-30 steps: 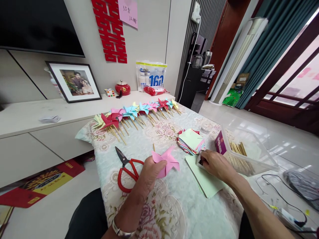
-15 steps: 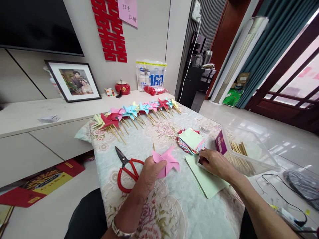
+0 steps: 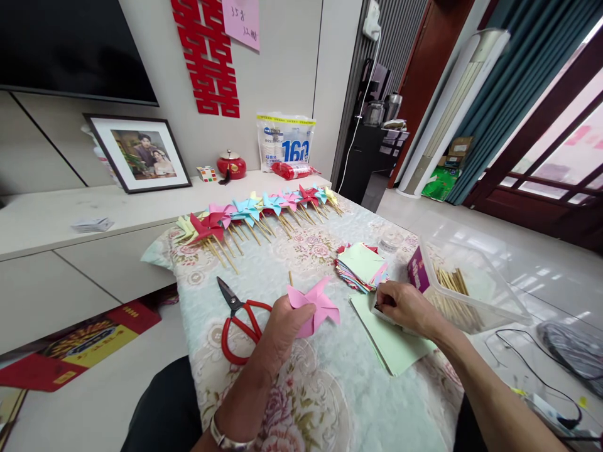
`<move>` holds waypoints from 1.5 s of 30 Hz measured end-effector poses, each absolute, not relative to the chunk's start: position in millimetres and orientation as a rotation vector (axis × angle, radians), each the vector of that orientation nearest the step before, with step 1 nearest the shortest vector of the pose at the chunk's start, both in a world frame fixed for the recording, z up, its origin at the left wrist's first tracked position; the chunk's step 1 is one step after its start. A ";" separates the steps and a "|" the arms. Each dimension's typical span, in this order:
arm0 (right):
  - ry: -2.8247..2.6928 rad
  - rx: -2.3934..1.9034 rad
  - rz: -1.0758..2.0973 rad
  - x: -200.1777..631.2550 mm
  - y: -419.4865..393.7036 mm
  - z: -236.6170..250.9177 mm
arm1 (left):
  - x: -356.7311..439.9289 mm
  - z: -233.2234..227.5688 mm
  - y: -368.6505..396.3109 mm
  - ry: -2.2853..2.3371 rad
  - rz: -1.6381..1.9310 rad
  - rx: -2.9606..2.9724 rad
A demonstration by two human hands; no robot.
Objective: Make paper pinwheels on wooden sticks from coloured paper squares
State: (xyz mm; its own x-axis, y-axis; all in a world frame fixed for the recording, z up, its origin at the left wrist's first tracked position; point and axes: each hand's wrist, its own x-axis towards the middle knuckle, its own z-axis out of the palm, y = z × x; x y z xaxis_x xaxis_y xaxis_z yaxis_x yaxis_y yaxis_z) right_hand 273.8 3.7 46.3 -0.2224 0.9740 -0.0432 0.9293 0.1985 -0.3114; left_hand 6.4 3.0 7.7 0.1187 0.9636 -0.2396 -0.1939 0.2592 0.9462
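Note:
My left hand point(image 3: 286, 325) is closed on a pink paper pinwheel point(image 3: 320, 307), thumb on its centre, and a bit of stick shows above it. My right hand point(image 3: 402, 306) bends its fingers down into a small white box point(image 3: 378, 310); what they pinch, if anything, is hidden. That box rests on a stack of pale green paper sheets point(image 3: 389, 351). Just behind lies a pile of coloured paper squares point(image 3: 360, 267). Red-handled scissors point(image 3: 240, 317), blades pointing away, lie left of my left hand.
Several finished pinwheels point(image 3: 249, 213) line the table's far edge. At the right stands a clear plastic bin point(image 3: 499, 301) with wooden sticks point(image 3: 455, 295), beside a round clear tape roll point(image 3: 391, 242). A framed photo point(image 3: 151, 157) and red jar point(image 3: 231, 167) stand on the cabinet behind.
The fingers of my right hand have shifted slightly in the small box. My left hand and the pinwheel stay in place.

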 end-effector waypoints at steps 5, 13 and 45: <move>-2.297 -1.870 0.394 272.5 3.2 48.6 | 6.0 7.8 3.3 1.100 1.052 0.914; -2.198 -1.758 0.559 284.5 1.8 47.2 | 5.1 4.9 4.5 1.094 1.053 0.913; -2.407 -1.558 0.610 208.1 -42.0 39.5 | 6.8 2.3 5.6 1.025 1.120 0.769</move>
State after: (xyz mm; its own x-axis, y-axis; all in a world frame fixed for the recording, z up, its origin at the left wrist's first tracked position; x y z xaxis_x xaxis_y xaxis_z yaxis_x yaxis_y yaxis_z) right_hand 208.1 -42.0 39.5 -0.4191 0.9067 -0.0476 0.8199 0.3554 -0.4487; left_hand 6.8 5.6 2.3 0.1002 0.9602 -0.2609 -0.3447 0.2795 0.8962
